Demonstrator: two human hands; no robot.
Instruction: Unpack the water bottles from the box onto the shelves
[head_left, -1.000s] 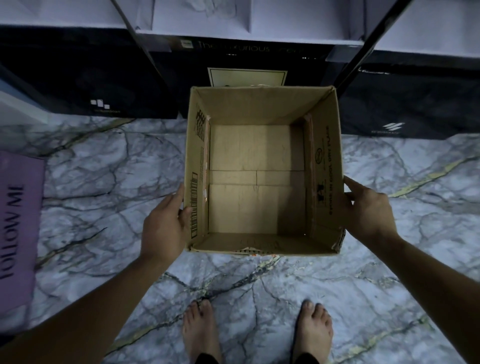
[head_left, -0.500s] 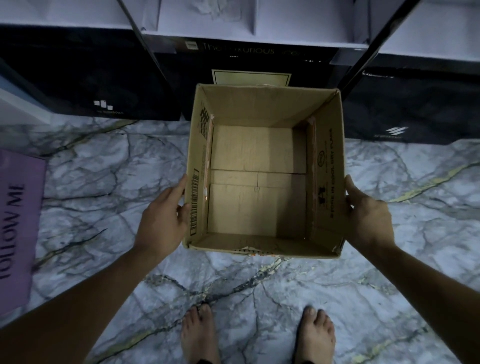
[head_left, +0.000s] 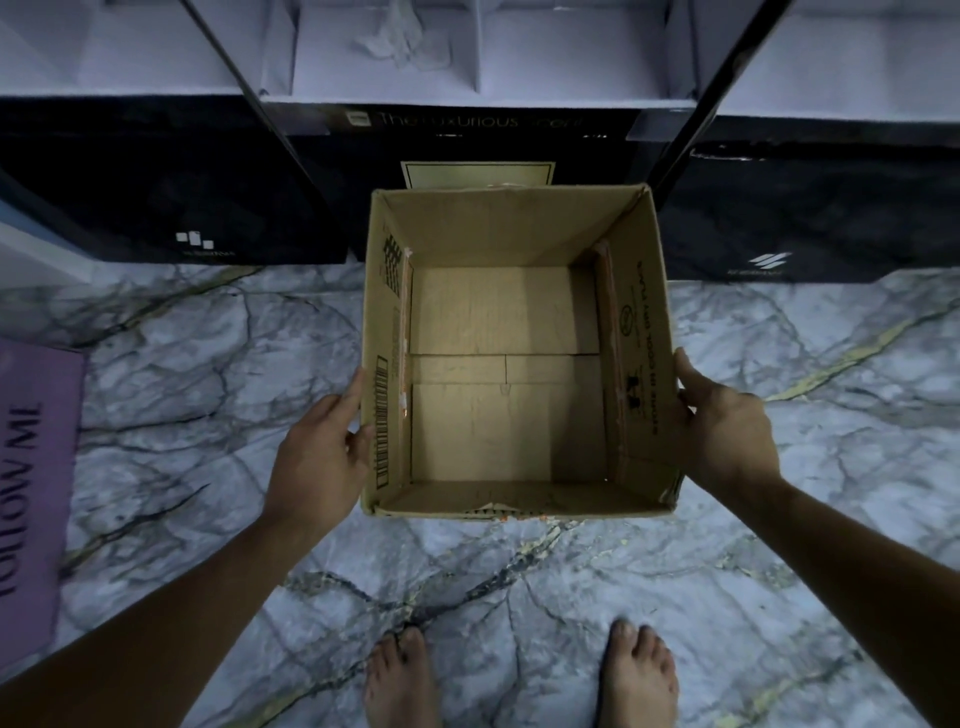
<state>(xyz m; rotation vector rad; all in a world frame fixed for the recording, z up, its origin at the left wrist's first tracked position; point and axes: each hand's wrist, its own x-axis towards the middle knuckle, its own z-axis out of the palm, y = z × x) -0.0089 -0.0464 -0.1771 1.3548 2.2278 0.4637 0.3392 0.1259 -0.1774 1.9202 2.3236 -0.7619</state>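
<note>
Grey-veined marble floor fills the view, with two bare feet at its near edge. Just beyond, the left hand lies flat on the left wall of the open cardboard box, fingers straight. The right hand presses the right wall, thumb along the rim, other fingers hidden. Inside show only bare bottom flaps. A purple mat lies left. Behind stand black cartons under white shelves, with crumpled clear wrap in the middle bay.
</note>
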